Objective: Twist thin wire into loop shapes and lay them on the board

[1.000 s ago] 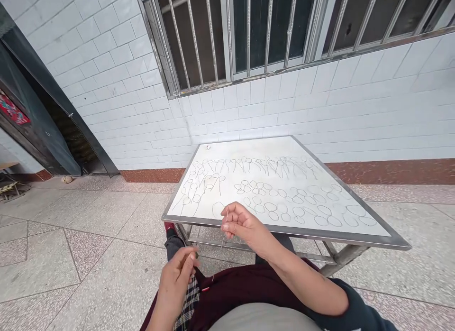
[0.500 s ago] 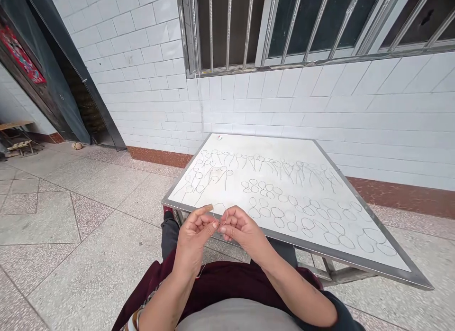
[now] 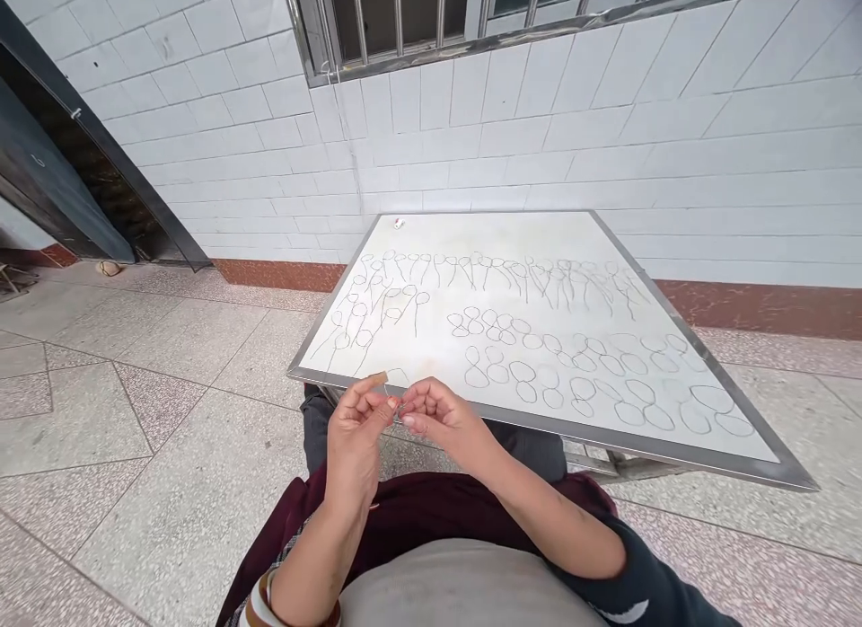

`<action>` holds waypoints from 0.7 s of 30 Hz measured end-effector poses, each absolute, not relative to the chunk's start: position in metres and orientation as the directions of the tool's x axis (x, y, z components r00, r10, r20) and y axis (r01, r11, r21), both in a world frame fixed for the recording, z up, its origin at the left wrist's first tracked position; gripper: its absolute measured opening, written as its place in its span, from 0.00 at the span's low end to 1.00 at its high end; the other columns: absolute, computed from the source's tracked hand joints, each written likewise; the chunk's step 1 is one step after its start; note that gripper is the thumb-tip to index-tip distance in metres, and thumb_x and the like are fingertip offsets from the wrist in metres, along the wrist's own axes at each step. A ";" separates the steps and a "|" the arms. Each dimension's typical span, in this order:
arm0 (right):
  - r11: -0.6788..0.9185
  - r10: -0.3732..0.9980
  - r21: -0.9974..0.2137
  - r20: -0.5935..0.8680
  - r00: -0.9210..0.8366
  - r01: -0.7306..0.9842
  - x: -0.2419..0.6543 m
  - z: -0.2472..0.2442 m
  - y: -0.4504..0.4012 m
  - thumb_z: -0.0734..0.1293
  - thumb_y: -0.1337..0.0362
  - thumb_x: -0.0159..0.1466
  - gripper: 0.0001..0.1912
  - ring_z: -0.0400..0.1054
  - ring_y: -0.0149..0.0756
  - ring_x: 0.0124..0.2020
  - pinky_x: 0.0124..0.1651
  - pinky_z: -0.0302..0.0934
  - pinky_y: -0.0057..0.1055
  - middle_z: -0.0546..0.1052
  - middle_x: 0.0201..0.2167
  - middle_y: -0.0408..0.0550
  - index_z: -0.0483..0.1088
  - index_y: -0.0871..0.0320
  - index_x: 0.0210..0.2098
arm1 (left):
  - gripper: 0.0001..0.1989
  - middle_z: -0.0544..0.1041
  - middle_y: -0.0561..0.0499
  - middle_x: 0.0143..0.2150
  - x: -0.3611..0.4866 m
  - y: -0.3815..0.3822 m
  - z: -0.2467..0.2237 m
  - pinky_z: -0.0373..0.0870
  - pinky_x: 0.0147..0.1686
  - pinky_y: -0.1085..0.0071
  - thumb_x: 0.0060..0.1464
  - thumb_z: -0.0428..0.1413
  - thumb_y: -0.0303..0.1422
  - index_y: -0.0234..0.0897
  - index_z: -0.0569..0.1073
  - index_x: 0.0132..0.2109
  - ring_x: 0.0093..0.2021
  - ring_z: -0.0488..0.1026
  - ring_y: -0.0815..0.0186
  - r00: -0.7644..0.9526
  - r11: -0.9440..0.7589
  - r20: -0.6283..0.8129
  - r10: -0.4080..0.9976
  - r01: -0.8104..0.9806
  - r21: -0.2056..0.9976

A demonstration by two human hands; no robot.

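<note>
My left hand (image 3: 358,434) pinches a thin wire (image 3: 386,389) between thumb and fingers, near the front left edge of a white-topped table (image 3: 485,236). Tan tape or a cover (image 3: 375,378) wraps one of its fingertips. Close against it, my right hand (image 3: 439,420) has its fingers closed at the same wire; the fine detail between the fingertips is too small to tell. On the tabletop lie several thin wire loops (image 3: 522,371), some round and joined, others with long tails (image 3: 416,317).
A small white and red item (image 3: 399,223) sits at the table's far left corner. The grey table rim (image 3: 558,425) runs just beyond my hands. Behind stands a white tiled wall (image 3: 431,142) with a barred window; a dark doorway curtain (image 3: 54,169) hangs at the left.
The view has tilted down, so the table and wall appear higher. Both hands remain together at the wire, with the right fingertips slightly shifted.
</note>
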State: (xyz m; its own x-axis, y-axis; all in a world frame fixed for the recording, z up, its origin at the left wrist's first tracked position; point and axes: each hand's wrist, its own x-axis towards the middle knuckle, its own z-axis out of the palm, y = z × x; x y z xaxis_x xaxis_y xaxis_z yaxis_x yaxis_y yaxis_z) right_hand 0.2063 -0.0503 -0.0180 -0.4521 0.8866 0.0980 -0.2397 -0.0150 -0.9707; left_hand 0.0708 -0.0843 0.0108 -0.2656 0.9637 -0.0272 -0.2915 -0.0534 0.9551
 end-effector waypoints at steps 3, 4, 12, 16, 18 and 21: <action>0.020 0.902 -0.977 0.110 -0.417 -0.214 0.212 -0.017 -0.043 0.64 0.55 0.63 0.11 0.65 0.28 0.29 0.34 0.61 0.29 0.73 0.33 0.43 0.67 0.55 0.40 | 0.18 0.71 0.58 0.25 0.068 -0.080 0.009 0.62 0.32 0.76 0.45 0.64 0.31 0.35 0.74 0.45 0.26 0.65 0.74 -0.291 -0.041 -0.045 0.956 -0.285 0.958; 0.023 0.909 -0.977 0.109 -0.402 -0.213 0.213 -0.017 -0.041 0.63 0.55 0.64 0.11 0.65 0.28 0.30 0.34 0.61 0.29 0.73 0.34 0.43 0.67 0.55 0.40 | 0.17 0.71 0.58 0.24 0.067 -0.079 0.008 0.62 0.31 0.76 0.45 0.64 0.31 0.35 0.74 0.45 0.26 0.64 0.74 -0.294 -0.037 -0.048 0.955 -0.278 0.960; -0.067 0.930 -0.959 0.040 -0.365 -0.276 0.204 -0.022 -0.029 0.69 0.58 0.59 0.09 0.64 0.27 0.26 0.30 0.59 0.26 0.70 0.26 0.39 0.69 0.55 0.36 | 0.17 0.70 0.59 0.24 0.064 -0.069 -0.007 0.62 0.35 0.75 0.46 0.64 0.30 0.35 0.74 0.45 0.27 0.64 0.74 -0.239 -0.014 -0.041 0.970 -0.224 0.974; -0.130 0.934 -0.955 -0.028 -0.355 -0.267 0.203 -0.028 -0.023 0.69 0.57 0.59 0.09 0.65 0.27 0.26 0.30 0.59 0.26 0.70 0.25 0.39 0.69 0.56 0.34 | 0.17 0.70 0.58 0.24 0.062 -0.064 -0.012 0.62 0.35 0.75 0.45 0.64 0.31 0.37 0.74 0.45 0.28 0.65 0.73 -0.204 0.025 -0.073 0.976 -0.226 0.974; -0.140 0.938 -0.960 -0.050 -0.343 -0.243 0.203 -0.032 -0.021 0.69 0.57 0.59 0.10 0.65 0.28 0.27 0.31 0.58 0.26 0.70 0.24 0.39 0.69 0.56 0.33 | 0.18 0.70 0.58 0.24 0.061 -0.060 -0.014 0.62 0.34 0.75 0.45 0.64 0.32 0.37 0.74 0.45 0.27 0.65 0.73 -0.193 0.034 -0.077 0.978 -0.218 0.975; -0.139 0.934 -0.971 -0.064 -0.351 -0.195 0.203 -0.037 -0.015 0.69 0.56 0.58 0.10 0.63 0.27 0.25 0.29 0.57 0.25 0.71 0.26 0.40 0.68 0.56 0.32 | 0.18 0.71 0.58 0.25 0.058 -0.053 -0.020 0.63 0.34 0.75 0.46 0.63 0.33 0.37 0.74 0.46 0.27 0.65 0.73 -0.159 0.050 -0.078 0.984 -0.175 0.983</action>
